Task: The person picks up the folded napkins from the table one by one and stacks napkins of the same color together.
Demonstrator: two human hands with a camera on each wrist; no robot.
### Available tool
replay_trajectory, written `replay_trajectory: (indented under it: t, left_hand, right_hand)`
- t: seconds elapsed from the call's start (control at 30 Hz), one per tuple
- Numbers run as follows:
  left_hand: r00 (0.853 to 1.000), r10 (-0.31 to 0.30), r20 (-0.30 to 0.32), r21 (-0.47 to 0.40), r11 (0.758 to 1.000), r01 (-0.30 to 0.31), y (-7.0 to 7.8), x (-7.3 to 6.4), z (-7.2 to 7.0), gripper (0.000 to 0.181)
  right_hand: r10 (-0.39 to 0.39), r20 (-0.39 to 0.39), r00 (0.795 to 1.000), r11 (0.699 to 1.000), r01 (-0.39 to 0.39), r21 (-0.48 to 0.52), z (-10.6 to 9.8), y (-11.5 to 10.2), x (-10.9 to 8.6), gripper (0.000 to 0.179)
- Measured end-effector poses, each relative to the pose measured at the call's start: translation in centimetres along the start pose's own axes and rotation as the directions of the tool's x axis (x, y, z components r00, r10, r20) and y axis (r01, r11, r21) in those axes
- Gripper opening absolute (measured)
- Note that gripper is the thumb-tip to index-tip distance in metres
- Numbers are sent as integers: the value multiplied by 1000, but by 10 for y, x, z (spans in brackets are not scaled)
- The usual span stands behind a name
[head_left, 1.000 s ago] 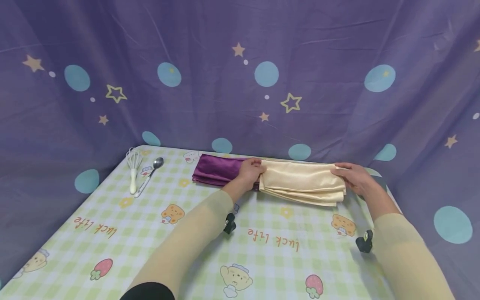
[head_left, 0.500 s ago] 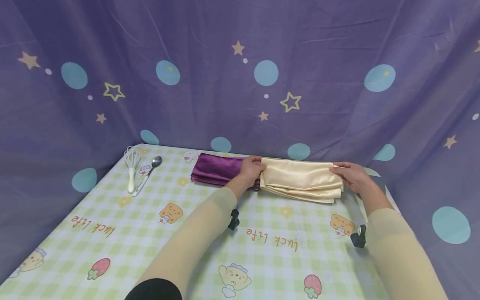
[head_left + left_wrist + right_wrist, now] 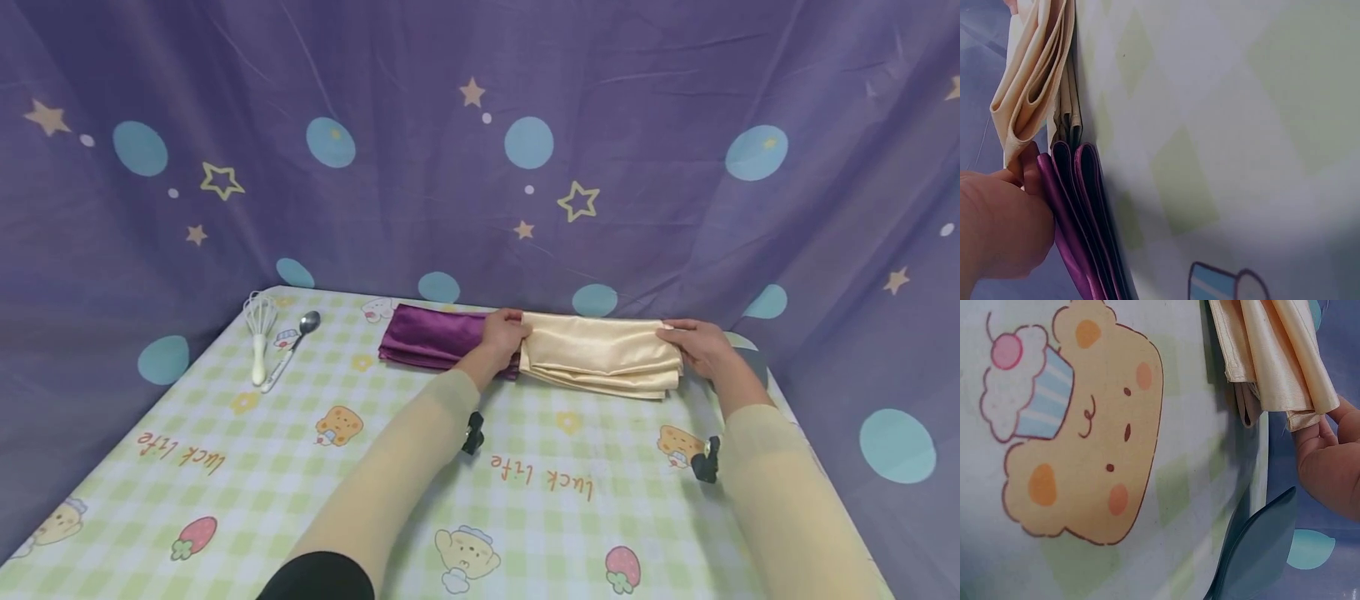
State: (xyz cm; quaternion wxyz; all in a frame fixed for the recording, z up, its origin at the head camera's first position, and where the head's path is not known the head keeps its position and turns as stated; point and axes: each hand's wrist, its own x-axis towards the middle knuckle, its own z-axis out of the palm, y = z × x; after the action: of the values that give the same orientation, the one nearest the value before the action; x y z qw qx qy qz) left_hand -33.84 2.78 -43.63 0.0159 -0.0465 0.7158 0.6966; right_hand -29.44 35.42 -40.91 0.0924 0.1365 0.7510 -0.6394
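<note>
1. Lying at the far edge of the table (image 3: 225, 467), the folded cream cloth (image 3: 600, 354) rests with its left end on a folded purple cloth (image 3: 427, 337).
2. The left hand (image 3: 502, 333) pinches the cream cloth's left end, its fingers curled over the folds where they meet the purple layers (image 3: 1079, 212).
3. The right hand (image 3: 697, 343) holds the right end, its fingertips (image 3: 1329, 434) nipping the stacked hems (image 3: 1272, 369).
4. The cloth looks light, soft and shiny, so likely slippery; its layers could slide apart, and gripping all the folds together at both ends seems safest.
5. No container shows; a whisk (image 3: 258, 333) and a spoon (image 3: 294, 346) lie well apart to the left.
</note>
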Motion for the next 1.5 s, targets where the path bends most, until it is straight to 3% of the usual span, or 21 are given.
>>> replay_trajectory:
  t: [0.27,0.57,0.8,0.97,1.17,1.5]
  left_hand:
    - [1000,5,-15,22,1000,-5,6,-1,4,33]
    - [1000,-2,-28,30,1000,3,5,2,6,34]
    - [998,-45,49,24,999,43,2,1,4,34]
    - [996,-32,80,14,999,30,1,0,3,36]
    - [997,-4,80,-20,1000,6,5,-2,2,36]
    - [997,24,70,-156,988,-13,16,2,-11,28]
  right_hand:
    - [-25,-55,998,999,26,25,0,-2,6,63]
    - [-30,-135,990,1000,28,-14,3,-7,6,61]
    - [-36,-181,983,999,32,-27,0,-1,10,50]
    - [-37,-173,984,999,34,-23,-4,3,11,44]
    - [-75,-135,988,996,81,36,-6,1,6,47]
    - [-134,-151,979,988,143,52,-10,-6,1,24]
